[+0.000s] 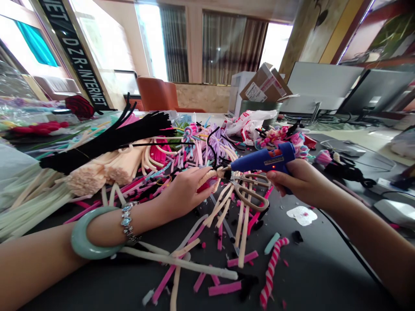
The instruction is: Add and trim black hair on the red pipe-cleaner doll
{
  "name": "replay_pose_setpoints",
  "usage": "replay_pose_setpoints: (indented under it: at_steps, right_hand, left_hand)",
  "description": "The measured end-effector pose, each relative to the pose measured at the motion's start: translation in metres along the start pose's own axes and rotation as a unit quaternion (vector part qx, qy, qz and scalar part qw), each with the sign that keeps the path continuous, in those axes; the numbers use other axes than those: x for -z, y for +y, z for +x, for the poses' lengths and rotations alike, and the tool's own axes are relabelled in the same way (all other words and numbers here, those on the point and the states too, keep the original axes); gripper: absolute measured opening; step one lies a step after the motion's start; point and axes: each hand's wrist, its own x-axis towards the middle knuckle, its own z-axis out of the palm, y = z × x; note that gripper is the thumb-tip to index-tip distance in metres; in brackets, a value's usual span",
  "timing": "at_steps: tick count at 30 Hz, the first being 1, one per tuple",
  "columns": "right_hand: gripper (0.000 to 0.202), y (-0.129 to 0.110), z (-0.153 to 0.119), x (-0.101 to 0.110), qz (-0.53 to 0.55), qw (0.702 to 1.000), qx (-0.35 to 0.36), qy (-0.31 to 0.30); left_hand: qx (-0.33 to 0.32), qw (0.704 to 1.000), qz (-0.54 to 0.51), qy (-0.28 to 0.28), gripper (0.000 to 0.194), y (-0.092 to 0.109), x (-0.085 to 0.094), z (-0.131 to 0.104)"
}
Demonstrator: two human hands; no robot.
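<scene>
My right hand (293,181) is closed round the handle of a blue hot glue gun (259,159), which has a small red light lit on its body. The gun's nozzle points left and meets a small pink and cream pipe-cleaner piece (209,180). That piece is pinched in the fingers of my left hand (183,190), which partly hide it. Just under the nozzle lies a pair of scissors (251,196) with beige handles. Cut cream pipe cleaners (223,201) are scattered below. A pink striped twist (272,270) rests near the front.
Bundles of black pipe cleaners (106,142) and cream pipe cleaners (89,177) are heaped at the left. A lilac pile (207,144) sits behind my hands. A glue-spotted white patch (301,215) and the gun's cord (343,237) are at the right. Monitors (324,86) stand behind.
</scene>
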Motion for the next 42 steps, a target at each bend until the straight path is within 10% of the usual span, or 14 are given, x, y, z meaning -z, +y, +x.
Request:
replay_pose_setpoints:
  at_steps: [42]
  right_hand:
    - [0.06,0.013,0.0,0.006,0.005,1.0,-0.019,0.012]
  left_hand:
    - [0.025,1.0,-0.007,-0.011,0.022,0.0,0.001,0.0]
